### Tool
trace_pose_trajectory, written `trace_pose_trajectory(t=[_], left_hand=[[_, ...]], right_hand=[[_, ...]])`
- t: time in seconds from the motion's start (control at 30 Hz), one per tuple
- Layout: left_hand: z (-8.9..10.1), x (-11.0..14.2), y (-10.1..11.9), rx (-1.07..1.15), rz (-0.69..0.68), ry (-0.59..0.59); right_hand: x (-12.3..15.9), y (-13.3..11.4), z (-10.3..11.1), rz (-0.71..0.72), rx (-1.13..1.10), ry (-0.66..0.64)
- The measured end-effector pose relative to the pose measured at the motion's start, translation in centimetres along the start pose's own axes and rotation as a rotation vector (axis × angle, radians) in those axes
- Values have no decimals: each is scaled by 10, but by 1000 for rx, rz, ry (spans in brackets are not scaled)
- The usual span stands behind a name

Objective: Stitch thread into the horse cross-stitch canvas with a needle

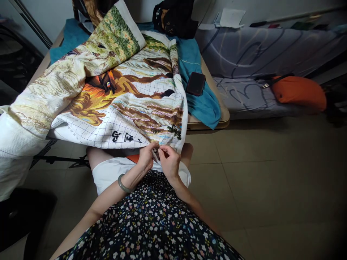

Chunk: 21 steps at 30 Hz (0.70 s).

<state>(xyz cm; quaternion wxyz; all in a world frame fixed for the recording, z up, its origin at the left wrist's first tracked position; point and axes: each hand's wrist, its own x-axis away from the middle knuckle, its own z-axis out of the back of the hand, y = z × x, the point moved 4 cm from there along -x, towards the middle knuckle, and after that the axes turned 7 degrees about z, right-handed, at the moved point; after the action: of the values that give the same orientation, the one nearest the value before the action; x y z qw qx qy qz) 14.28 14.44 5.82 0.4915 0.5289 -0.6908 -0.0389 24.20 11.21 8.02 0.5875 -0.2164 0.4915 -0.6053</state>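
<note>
"Cloth (141, 112) first: where does it lie?"

"From the upper left to the middle of the frame, over the bed (222, 115) and down to the lap, with a thick fold running to the left edge."

"And the hands?"

"Just below centre, at its bottom edge. The left hand (146, 157) has thumb and fingers closed on that edge; the right hand (170, 161), just beside it, has thumb and forefinger pinched together. On what, I can't tell."

"What could go wrong?"

"The fold's weight, hanging at far left, could drag the edge from the left hand. A tug on the blue sheet (207, 107) could shift the phone (195, 83)."

"Anything hidden?"

"Whatever is between the fingertips is too small to make out. The fold covers part of the pattern, and the frame cuts off its left end."
</note>
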Motion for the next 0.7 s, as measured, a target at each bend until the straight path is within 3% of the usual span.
trace_pose_trajectory(t=[0.3, 0.4, 0.53, 0.7], left_hand=[[0, 1, 1, -2, 18, 14], [-1, 3, 0, 19, 27, -33], [-2, 5, 0, 70, 7, -128], [2, 2, 1, 65, -40, -144]], right_hand=[[-2, 7, -5, -86, -81, 10], [-9, 3, -3, -107, -125, -9], [-22, -10, 2, -34, -48, -111], [-35, -20, 7, 51, 136, -208]])
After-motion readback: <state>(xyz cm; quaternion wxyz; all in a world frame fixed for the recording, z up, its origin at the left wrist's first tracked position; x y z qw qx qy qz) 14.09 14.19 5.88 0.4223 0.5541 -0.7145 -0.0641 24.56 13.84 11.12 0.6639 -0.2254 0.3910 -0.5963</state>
